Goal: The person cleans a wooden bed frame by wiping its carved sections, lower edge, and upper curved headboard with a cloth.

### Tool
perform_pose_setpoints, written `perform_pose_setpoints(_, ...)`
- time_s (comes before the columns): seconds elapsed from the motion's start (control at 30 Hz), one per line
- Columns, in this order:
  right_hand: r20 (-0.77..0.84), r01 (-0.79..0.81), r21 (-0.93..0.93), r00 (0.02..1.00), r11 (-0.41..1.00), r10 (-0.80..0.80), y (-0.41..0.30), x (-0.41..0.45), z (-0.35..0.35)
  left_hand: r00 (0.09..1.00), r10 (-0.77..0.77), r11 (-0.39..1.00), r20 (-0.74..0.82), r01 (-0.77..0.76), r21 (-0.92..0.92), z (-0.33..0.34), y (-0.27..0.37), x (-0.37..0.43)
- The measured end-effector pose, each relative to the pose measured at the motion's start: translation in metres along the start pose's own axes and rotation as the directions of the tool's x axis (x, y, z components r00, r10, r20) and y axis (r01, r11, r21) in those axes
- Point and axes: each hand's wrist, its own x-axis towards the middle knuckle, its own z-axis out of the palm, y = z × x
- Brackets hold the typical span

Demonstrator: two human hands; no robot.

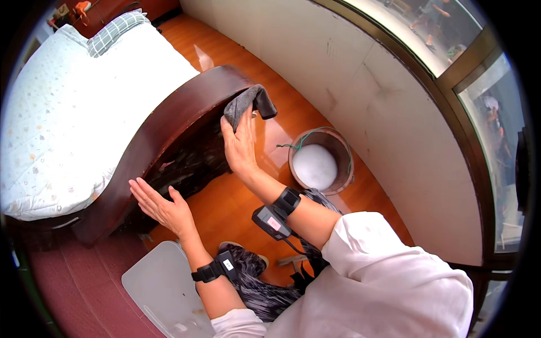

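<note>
My right hand [241,145] presses a dark grey cloth [245,103] against the outer end of the curved dark wooden footboard [169,114]; part of the cloth hangs over beyond my fingers. My left hand [158,205] is beside the footboard's lower left part, fingers extended and nothing in it; whether its fingertips touch the wood I cannot tell. A bucket [348,169] with a green cord handle stands on the floor to the right of my right forearm, with white foamy contents. The bed's white patterned cover [63,126] lies behind the footboard.
A pale wall [380,105] curves along the right beneath framed windows, through which people are visible. A grey plastic surface [165,283] is at lower left, near my left forearm. A checked pillow [118,33] lies at the bed's far end. Orange wood flooring [215,203] shows below.
</note>
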Motion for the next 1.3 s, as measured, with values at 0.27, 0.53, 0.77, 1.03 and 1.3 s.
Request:
perform_pose_setpoints(0.27, -0.131, -0.056, 0.018, 0.990, 0.998, 0.058, 0.001, 0.007, 0.018, 0.994, 0.056, 0.998, 0.092, -0.059, 0.031, -0.001, -0.007, -0.001)
perform_pose_setpoints(0.53, -0.159, 0.071, -0.224, 0.981, 0.972, -0.108, -0.002, -0.006, 0.018, 0.993, 0.002, 0.993, 0.118, -0.016, 0.117, -0.009, -0.008, -0.001)
perform_pose_setpoints(0.77, -0.144, 0.142, -0.020, 0.979, 0.990, -0.144, -0.004, -0.009, 0.027, 0.994, 0.057, 0.998, 0.093, -0.055, -0.026, -0.001, 0.001, 0.000)
perform_pose_setpoints(1.03, -0.100, 0.126, -0.100, 0.986, 0.987, -0.136, -0.010, -0.012, 0.024, 0.996, 0.003, 0.998, 0.092, -0.010, 0.068, -0.006, -0.005, -0.001)
perform_pose_setpoints(1.3, -0.119, 0.097, 0.025, 0.989, 0.995, -0.093, -0.008, -0.021, 0.040, 0.994, 0.036, 0.997, 0.103, -0.043, 0.064, -0.004, -0.001, -0.001)
